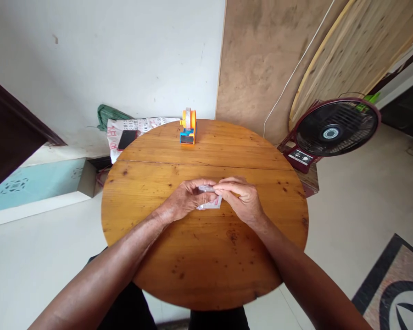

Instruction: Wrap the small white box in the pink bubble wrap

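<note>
Both hands meet over the middle of the round wooden table [206, 256]: left hand [186, 200] and right hand [242, 198] pinch a small clear plastic packet [209, 201] between fingertips. An orange tape dispenser [188, 126] sits at the far edge, well apart.

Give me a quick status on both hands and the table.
Left hand and right hand both pinch a small clear packet above the round wooden table. Orange tape dispenser sits far off, apart.

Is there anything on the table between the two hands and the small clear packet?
No. Both the left hand and the right hand already grip the packet. The tape dispenser stands apart at the far edge of the table.
</note>
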A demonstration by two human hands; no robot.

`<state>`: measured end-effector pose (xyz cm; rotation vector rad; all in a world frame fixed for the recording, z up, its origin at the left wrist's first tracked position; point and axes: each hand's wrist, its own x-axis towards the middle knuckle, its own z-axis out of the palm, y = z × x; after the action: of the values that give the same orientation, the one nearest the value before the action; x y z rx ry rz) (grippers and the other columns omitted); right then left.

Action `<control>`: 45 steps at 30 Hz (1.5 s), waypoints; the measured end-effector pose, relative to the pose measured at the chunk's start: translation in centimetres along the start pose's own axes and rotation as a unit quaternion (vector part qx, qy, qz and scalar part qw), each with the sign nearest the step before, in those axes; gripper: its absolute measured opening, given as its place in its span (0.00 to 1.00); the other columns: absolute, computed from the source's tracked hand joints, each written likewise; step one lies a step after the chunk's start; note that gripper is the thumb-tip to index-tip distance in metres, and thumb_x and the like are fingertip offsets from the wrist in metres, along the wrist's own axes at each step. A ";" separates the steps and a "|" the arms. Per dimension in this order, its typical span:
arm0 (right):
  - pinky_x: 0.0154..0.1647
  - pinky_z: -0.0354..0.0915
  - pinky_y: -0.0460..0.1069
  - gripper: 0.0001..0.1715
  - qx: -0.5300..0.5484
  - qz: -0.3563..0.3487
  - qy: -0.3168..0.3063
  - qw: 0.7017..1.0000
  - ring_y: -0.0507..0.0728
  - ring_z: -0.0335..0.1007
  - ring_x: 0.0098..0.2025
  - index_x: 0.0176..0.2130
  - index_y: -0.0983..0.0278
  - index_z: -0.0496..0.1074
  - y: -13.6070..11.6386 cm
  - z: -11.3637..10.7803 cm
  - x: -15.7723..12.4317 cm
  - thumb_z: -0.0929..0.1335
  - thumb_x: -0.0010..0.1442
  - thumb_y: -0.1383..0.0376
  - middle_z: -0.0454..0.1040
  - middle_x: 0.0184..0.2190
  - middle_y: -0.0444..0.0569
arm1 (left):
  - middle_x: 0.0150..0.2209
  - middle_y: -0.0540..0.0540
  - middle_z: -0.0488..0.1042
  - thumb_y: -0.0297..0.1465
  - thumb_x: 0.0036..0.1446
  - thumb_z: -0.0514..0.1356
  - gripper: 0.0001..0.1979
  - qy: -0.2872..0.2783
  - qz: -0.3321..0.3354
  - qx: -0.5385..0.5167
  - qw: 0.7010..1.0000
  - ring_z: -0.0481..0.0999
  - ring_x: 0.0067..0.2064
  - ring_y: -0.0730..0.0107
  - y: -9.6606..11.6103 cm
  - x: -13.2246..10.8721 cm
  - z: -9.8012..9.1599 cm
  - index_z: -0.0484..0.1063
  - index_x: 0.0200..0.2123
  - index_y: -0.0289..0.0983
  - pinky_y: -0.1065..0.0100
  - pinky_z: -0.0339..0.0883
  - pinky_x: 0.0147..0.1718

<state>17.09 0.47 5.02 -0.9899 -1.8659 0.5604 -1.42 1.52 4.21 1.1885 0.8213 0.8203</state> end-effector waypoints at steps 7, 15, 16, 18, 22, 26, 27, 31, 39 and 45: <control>0.45 0.65 0.54 0.10 -0.081 -0.085 0.019 0.993 0.55 0.74 0.39 0.39 0.56 0.79 0.6 0.0 0.0 0.67 0.62 0.64 0.79 0.37 0.47 | 0.39 0.45 0.76 0.45 0.48 0.68 0.26 -0.003 -0.014 -0.034 0.999 0.76 0.38 0.62 -0.3 0.1 -0.5 0.74 0.47 0.38 0.62 0.75 0.32; 0.54 0.57 0.60 0.18 -0.270 -0.138 -0.054 0.951 0.63 0.65 0.55 0.52 0.56 0.73 -0.1 -0.2 -0.6 0.66 0.63 0.58 0.69 0.57 0.52 | 0.39 0.41 0.76 0.47 0.51 0.65 0.27 0.008 -0.022 -0.126 0.992 0.77 0.35 0.65 -0.5 0.5 -0.6 0.73 0.49 0.34 0.65 0.75 0.29; 0.55 0.56 0.61 0.20 -0.285 -0.137 -0.061 0.947 0.65 0.62 0.58 0.53 0.55 0.71 -0.2 -0.1 -0.7 0.67 0.62 0.56 0.66 0.60 0.53 | 0.39 0.41 0.77 0.46 0.52 0.65 0.27 0.015 -0.017 -0.136 0.990 0.77 0.35 0.66 -0.6 0.7 -0.7 0.73 0.48 0.34 0.66 0.75 0.28; 0.57 0.55 0.63 0.21 -0.287 -0.150 -0.077 0.943 0.66 0.59 0.60 0.54 0.53 0.70 -0.3 -0.1 -1.1 0.67 0.61 0.55 0.61 0.63 0.52 | 0.40 0.40 0.77 0.46 0.53 0.65 0.25 0.025 -0.006 -0.158 0.987 0.77 0.35 0.65 -0.8 1.0 -1.0 0.73 0.48 0.34 0.67 0.74 0.28; 0.58 0.57 0.62 0.24 -0.202 -0.171 -0.021 0.964 0.66 0.61 0.59 0.55 0.52 0.68 -0.2 -0.4 -1.6 0.69 0.58 0.59 0.59 0.64 0.51 | 0.42 0.39 0.77 0.45 0.53 0.64 0.24 0.024 0.004 -0.171 0.985 0.78 0.39 0.61 -0.8 1.3 -1.4 0.73 0.48 0.34 0.67 0.75 0.28; 0.61 0.57 0.63 0.37 -0.121 -0.068 0.032 0.990 0.67 0.57 0.63 0.61 0.57 0.60 0.2 -0.8 -1.0 0.71 0.55 0.57 0.57 0.64 0.56 | 0.39 0.41 0.77 0.45 0.53 0.65 0.24 0.010 0.005 -0.147 0.989 0.78 0.35 0.64 -0.8 1.2 -1.4 0.73 0.47 0.35 0.66 0.76 0.28; 0.62 0.56 0.63 0.41 -0.114 -0.050 0.014 0.992 0.67 0.56 0.64 0.62 0.58 0.58 0.3 -0.8 -0.8 0.72 0.53 0.56 0.58 0.64 0.57 | 0.38 0.42 0.77 0.46 0.53 0.65 0.24 0.006 0.005 -0.142 0.990 0.78 0.33 0.66 -0.9 1.2 -1.3 0.73 0.47 0.36 0.66 0.75 0.28; 0.60 0.59 0.60 0.41 -0.121 -0.038 -0.029 0.991 0.64 0.62 0.60 0.61 0.60 0.58 0.9 -0.1 -0.5 0.72 0.52 0.60 0.65 0.59 0.56 | 0.37 0.44 0.76 0.46 0.53 0.64 0.24 -0.008 0.000 -0.113 0.994 0.77 0.33 0.67 -1.2 1.2 -1.0 0.73 0.48 0.37 0.67 0.74 0.29; 0.50 0.65 0.56 0.24 -0.128 -0.025 -0.043 0.990 0.61 0.70 0.48 0.48 0.60 0.68 2.4 0.9 -0.9 0.72 0.51 0.63 0.74 0.46 0.52 | 0.34 0.43 0.77 0.54 0.53 0.58 0.29 0.105 0.050 0.106 0.988 0.74 0.38 0.61 -0.2 0.8 -1.3 0.77 0.44 0.34 0.66 0.67 0.37; 0.49 0.63 0.56 0.21 -0.137 0.012 -0.083 0.987 0.60 0.71 0.46 0.45 0.59 0.69 2.7 0.8 -0.6 0.72 0.50 0.62 0.76 0.43 0.50 | 0.37 0.44 0.75 0.54 0.47 0.63 0.34 0.139 0.025 0.142 0.980 0.73 0.35 0.63 -1.0 1.4 -1.0 0.73 0.48 0.33 0.68 0.65 0.33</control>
<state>17.57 1.57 2.41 -1.1753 -2.1213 0.4170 -1.55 3.00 2.93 1.3685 1.1708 0.9464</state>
